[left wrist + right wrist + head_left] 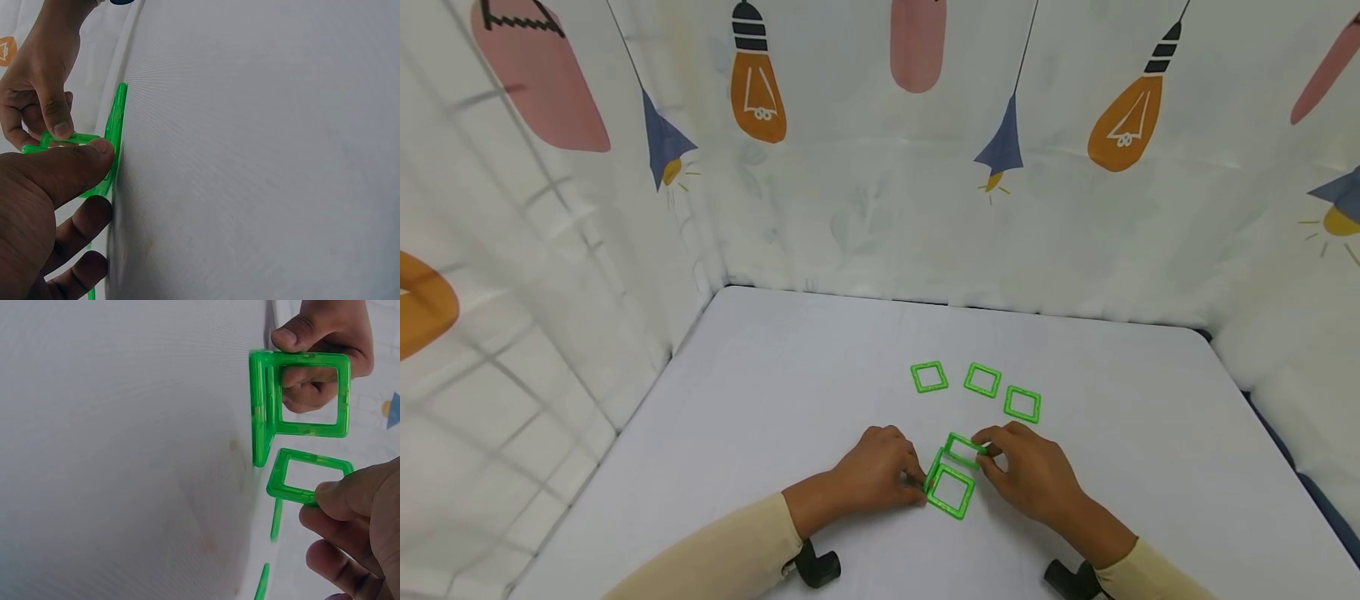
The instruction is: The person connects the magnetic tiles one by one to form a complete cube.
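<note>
Two green square frames are joined at an edge: one lies flat (951,492) on the white table (775,400), the other stands upright (934,468) (312,394) at its left side. My left hand (916,486) (94,159) pinches the upright one; it also shows in the right wrist view (312,347). My right hand (988,452) (325,500) pinches a third green frame (964,449) (306,478), held tilted just behind the flat one, close to the pair. The right hand (44,112) also appears in the left wrist view.
Three more green square frames lie flat in a loose row farther back: left (928,377), middle (982,380), right (1022,404). A curtain printed with light bulbs (880,167) closes in the table at the back and both sides.
</note>
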`<act>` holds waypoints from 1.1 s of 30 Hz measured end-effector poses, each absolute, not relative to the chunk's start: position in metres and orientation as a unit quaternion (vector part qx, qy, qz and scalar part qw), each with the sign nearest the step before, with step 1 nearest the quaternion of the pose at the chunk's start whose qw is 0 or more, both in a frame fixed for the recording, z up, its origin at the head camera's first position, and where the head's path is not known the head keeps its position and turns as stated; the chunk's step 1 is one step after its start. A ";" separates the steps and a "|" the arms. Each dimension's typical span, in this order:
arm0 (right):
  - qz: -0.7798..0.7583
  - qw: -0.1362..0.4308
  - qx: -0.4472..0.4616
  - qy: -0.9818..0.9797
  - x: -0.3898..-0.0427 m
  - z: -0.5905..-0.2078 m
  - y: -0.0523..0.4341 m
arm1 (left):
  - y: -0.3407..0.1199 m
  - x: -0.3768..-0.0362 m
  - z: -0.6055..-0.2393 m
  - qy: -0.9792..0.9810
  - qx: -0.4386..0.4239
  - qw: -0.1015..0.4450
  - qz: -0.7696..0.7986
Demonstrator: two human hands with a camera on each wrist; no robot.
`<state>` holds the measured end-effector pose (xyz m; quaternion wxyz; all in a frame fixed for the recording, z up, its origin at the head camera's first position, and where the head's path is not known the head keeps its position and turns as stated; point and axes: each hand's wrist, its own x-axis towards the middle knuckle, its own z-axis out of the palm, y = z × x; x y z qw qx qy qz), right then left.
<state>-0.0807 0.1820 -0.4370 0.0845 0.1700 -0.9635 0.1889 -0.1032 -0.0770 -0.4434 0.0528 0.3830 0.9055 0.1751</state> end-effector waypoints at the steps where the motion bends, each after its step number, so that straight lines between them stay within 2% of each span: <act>1: 0.189 0.085 0.170 -0.963 -0.081 -0.437 0.182 | -0.077 -0.103 -0.444 0.906 0.383 0.053 0.174; 9: 0.190 0.096 0.196 -0.957 -0.079 -0.440 0.181 | -0.078 -0.103 -0.445 0.900 0.394 0.038 0.181; 18: 0.183 0.081 0.187 -0.962 -0.076 -0.439 0.177 | -0.077 -0.105 -0.446 0.903 0.390 0.050 0.174; 33: 0.185 0.095 0.211 -0.955 -0.074 -0.439 0.177 | -0.077 -0.104 -0.444 0.900 0.394 0.044 0.179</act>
